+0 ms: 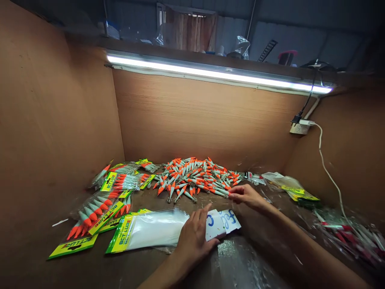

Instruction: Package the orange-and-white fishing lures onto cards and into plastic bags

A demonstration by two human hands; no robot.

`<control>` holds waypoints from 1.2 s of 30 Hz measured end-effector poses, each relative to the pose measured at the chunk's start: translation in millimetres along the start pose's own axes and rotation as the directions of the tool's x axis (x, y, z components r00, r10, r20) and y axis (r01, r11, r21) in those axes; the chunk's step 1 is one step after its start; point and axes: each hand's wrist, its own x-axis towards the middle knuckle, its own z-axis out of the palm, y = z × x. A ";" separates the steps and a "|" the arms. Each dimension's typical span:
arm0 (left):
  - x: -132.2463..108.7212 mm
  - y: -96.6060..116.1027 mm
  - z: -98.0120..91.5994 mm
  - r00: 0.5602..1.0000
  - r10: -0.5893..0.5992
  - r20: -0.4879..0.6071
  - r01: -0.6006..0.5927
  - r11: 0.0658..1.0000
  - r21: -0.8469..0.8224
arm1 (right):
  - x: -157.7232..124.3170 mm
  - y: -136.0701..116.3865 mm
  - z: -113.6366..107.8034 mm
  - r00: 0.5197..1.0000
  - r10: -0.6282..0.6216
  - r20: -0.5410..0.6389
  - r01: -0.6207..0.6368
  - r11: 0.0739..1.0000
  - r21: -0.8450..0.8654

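Note:
My left hand (195,230) grips a folded white card (215,225) with blue lettering, fingers over its far edge and thumb at its near edge. The card sits at the end of a stack of clear plastic bags (159,228) with yellow-green BCT LURE headers, partly under the same hand. My right hand (248,197) pinches the end of an orange-and-white fishing lure (221,192) at the right edge of a heap of loose lures (192,172). The pinched tip is partly hidden by the fingers.
Filled lure packets (96,212) and more packets (126,182) lie at left. Flat packaging (294,188) and a pile of red-and-white items in plastic (355,237) are at right. Board walls (198,116) enclose the table; a white cable (321,148) hangs at right below a lamp (219,74).

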 end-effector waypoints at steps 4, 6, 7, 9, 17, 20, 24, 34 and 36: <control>4.1 -2.3 1.2 0.998 -0.057 -0.002 0.057 0.998 -0.021 | -53.5 4.6 -5.0 0.999 0.031 0.039 -0.020 0.968 -0.250; 5.2 -2.2 2.2 1.000 -0.028 -0.001 0.028 0.999 -0.042 | -68.2 2.7 9.4 0.999 -0.044 0.003 0.042 0.916 -0.400; 5.5 -1.9 2.6 1.000 -0.005 0.004 0.005 0.998 -0.057 | -71.7 1.0 19.3 0.994 -0.105 -0.005 0.091 0.885 -0.457; 5.8 -1.1 2.4 0.999 0.045 0.016 -0.044 0.995 -0.087 | -72.1 -3.0 39.5 0.973 -0.230 0.023 0.205 0.813 -0.544; 7.9 -1.8 -7.7 0.992 0.120 0.039 -0.115 0.988 -0.099 | -41.2 -23.2 35.8 0.834 -0.384 0.396 0.540 0.714 -0.445; 7.1 -1.6 -8.2 0.994 0.101 0.038 -0.097 0.991 -0.094 | -12.8 -29.4 13.1 0.828 -0.286 0.482 0.486 0.796 -0.362; 6.6 1.4 -8.9 0.995 0.099 0.033 -0.095 0.991 -0.096 | 49.4 -24.0 0.8 0.979 -0.156 0.135 0.203 0.839 -0.505; 5.9 7.7 -9.9 0.992 0.102 0.068 -0.097 0.992 -0.076 | 106.1 -0.8 28.2 0.981 -0.186 -0.049 0.153 0.910 -0.386; 5.4 7.0 -8.9 0.994 0.091 0.059 -0.087 0.993 -0.076 | 94.5 0.5 23.8 0.985 -0.171 -0.008 0.162 0.943 -0.292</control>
